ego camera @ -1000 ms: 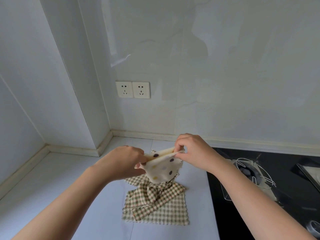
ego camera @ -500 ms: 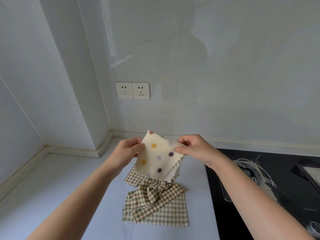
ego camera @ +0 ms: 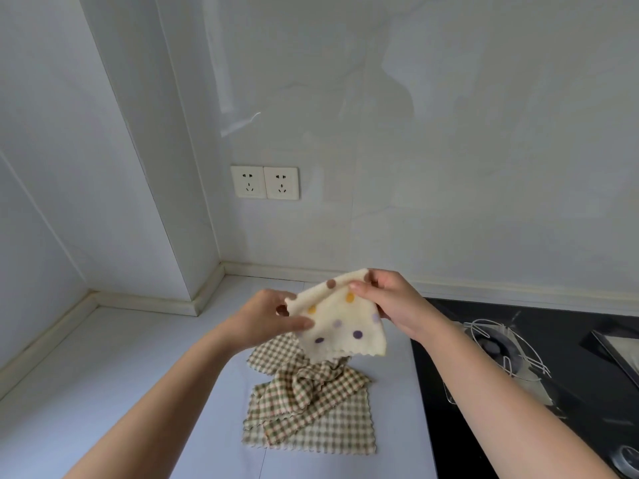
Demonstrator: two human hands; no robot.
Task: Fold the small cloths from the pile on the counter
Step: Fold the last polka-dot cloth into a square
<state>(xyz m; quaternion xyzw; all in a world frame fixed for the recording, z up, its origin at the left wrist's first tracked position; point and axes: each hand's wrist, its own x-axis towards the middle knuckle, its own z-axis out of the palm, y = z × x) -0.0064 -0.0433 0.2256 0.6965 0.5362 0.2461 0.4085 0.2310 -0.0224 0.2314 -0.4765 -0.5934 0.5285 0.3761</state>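
Left hand point(ego camera: 266, 319) and right hand point(ego camera: 390, 305) pinch cream polka-dot fabric cloth point(ego camera: 340, 326) above green-checked cloth pile point(ego camera: 311, 402). Risk: either pinch slips, corners misalign, cloth drops onto pile.

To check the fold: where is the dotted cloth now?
Head view, centre: the dotted cloth hangs between left hand and right hand, above the checked cloths on the counter.

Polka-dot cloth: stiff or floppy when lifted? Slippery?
Probably floppy: the polka-dot cloth droops below where the left hand and right hand pinch it. Likely light: fingertip pinches alone carry it. Soft-looking surface, probably not slippery.
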